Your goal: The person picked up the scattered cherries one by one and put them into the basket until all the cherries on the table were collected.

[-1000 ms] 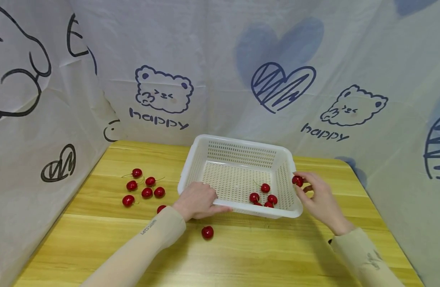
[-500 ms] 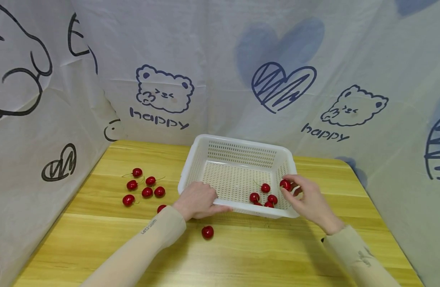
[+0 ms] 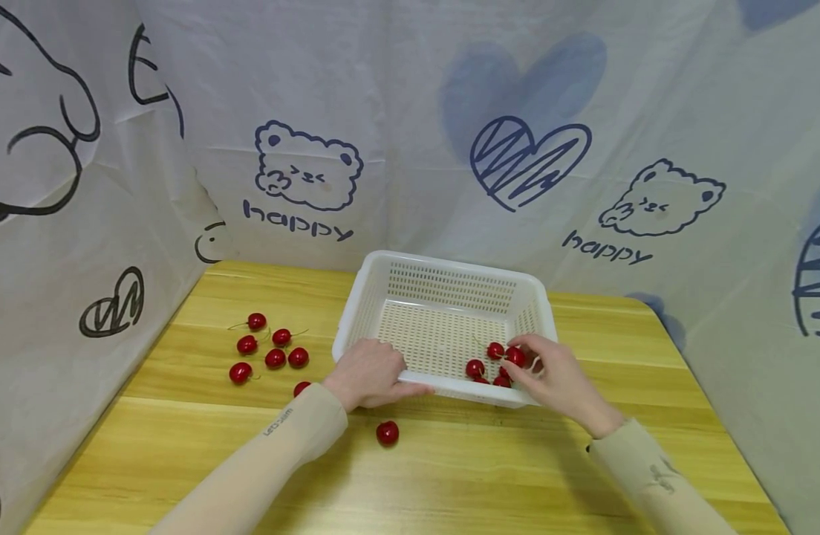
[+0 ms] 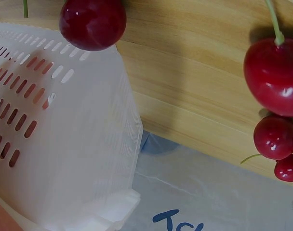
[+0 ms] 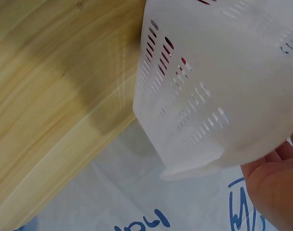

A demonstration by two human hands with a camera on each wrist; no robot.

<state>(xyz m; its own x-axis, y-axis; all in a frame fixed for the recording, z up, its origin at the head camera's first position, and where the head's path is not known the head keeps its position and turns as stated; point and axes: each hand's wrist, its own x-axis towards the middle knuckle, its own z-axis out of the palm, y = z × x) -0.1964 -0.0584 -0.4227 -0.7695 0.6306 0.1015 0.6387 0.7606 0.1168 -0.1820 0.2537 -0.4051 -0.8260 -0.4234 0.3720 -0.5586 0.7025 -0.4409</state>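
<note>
A white plastic basket (image 3: 450, 271) with slotted walls stands on the table. My left hand (image 3: 368, 374) grips its near rim at the left corner, thumb lying along the edge. Inside the basket's right end, my right hand (image 3: 560, 379) pinches a red cherry (image 3: 515, 357) between thumb and fingers, low over several other cherries (image 3: 474, 368) gathered there. The right wrist view has the basket's outer wall (image 5: 223, 77) between camera and cherries, with red showing through the slots; part of the hand (image 5: 276, 185) appears at the rim.
Several cherries (image 3: 275, 358), some with stems, lie on the wooden table (image 3: 450, 475) left of the basket. One cherry (image 3: 301, 388) is partly behind my left sleeve, and a single cherry (image 3: 387, 433) sits in front. A printed cloth (image 3: 423, 186) hangs behind the table.
My right hand has moved left and down from the basket's right rim to its inside, carrying the cherry. The left hand and basket have stayed put.
</note>
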